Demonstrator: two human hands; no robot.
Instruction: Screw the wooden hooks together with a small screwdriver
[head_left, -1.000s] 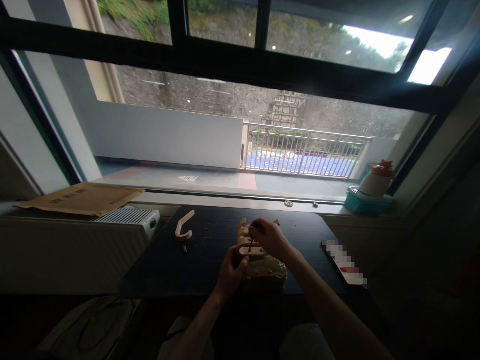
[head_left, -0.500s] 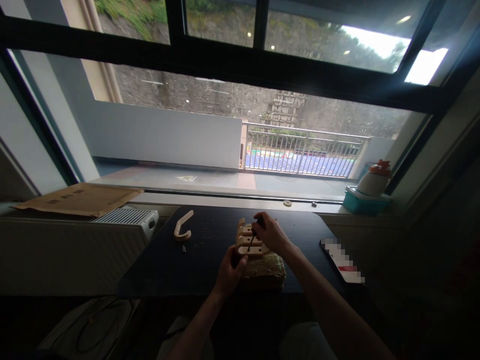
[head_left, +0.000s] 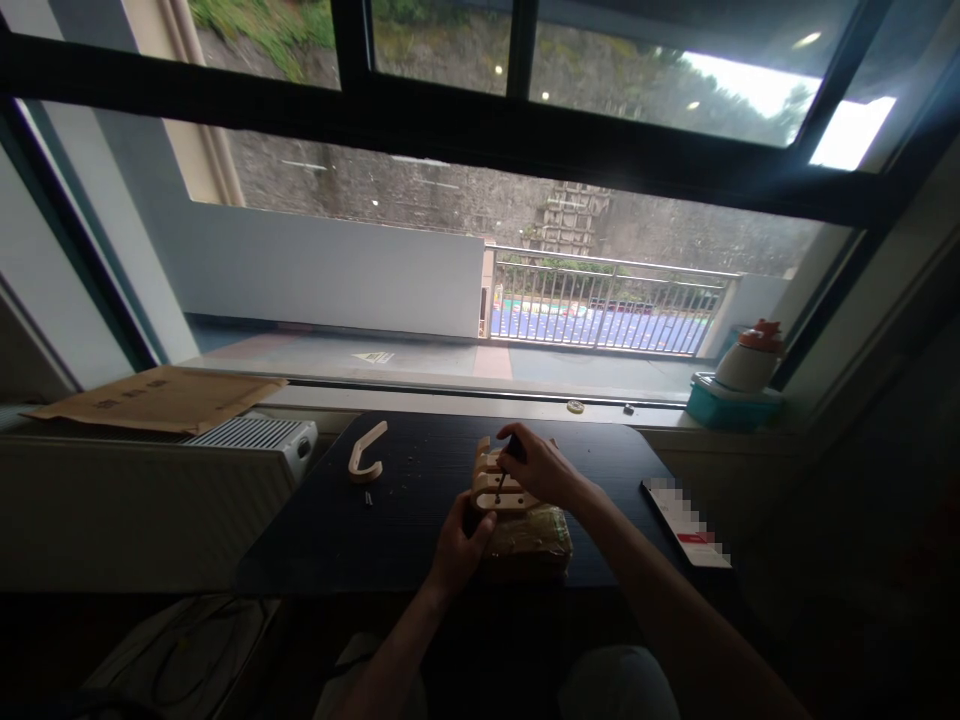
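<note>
Right hand was clenched on the screwdriver; shaft steep, tip pointing down into the wooden block mid-desk. Left hand gripped the block's near end, just below the right hand.

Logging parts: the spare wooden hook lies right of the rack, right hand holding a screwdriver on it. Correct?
No: the head view shows the spare wooden hook left of the rack; the right hand does hold the screwdriver on it.
</note>
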